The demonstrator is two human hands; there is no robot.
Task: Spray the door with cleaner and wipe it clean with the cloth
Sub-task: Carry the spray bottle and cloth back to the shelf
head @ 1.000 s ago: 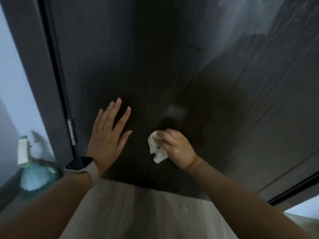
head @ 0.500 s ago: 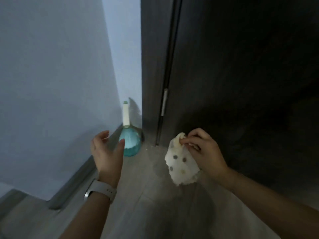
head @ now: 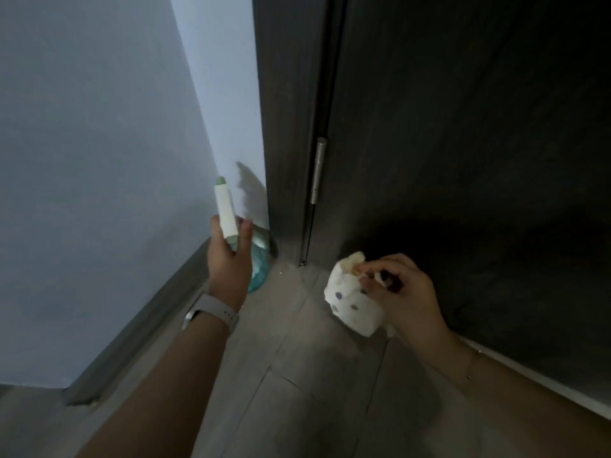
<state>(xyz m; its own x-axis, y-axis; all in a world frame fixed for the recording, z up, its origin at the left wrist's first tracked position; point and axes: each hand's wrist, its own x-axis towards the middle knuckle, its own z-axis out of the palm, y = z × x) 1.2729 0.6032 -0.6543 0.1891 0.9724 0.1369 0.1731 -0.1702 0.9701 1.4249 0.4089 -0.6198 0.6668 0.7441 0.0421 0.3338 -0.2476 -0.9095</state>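
Floor corner: spray bottle (head: 228, 223) upright (neck up)

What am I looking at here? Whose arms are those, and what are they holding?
There is no machine here. A person wears a camera on their head, so you see just what they see when they look down: their own two arms reaching forward.

The left hand, the one with a pale watch on its wrist, is at the neck of a spray bottle. The bottle has a round blue-green belly and a white top, and it sits down in the corner by the pale wall. The belly is partly hidden, so I cannot tell if it has been lifted.

The right hand pinches a white cloth with little dots on it.

The big dark surface on the right is the door, with a metal hinge at its edge. Below is a grey floor.
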